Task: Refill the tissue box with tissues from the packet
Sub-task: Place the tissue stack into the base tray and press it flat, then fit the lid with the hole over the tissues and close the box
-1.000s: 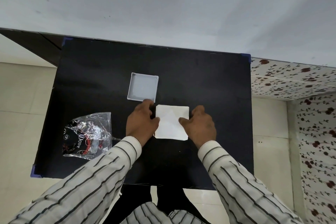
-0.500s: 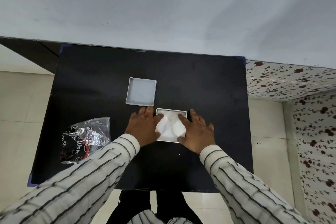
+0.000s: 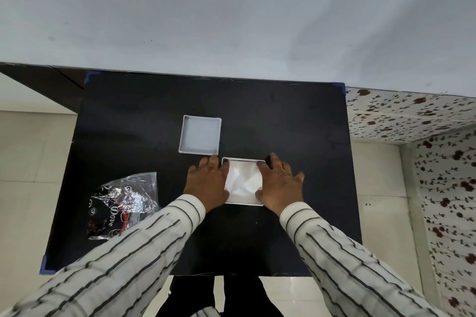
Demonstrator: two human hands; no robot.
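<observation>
While hands flat: tissues (image 3: 243, 183) in box (image 3: 242, 160), lid (image 3: 200, 135) apart.

bg: black table (image 3: 283, 121) | grey wall (image 3: 231, 13) | pale tile floor (image 3: 23, 152) | floral cloth (image 3: 443, 157) rt

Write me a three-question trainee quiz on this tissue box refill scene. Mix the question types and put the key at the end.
1. True or false: the packet lies to the right of both hands.
2. Which hand touches the tissue box? A) only the left hand B) only the right hand C) both
3. Fill in: the other white tray, beyond the left hand on the black table, looks ____ inside.

Key
1. False: it lies to the left, near the left sleeve.
2. C: one hand rests on each side, fingers spread flat.
3. Empty.
</observation>
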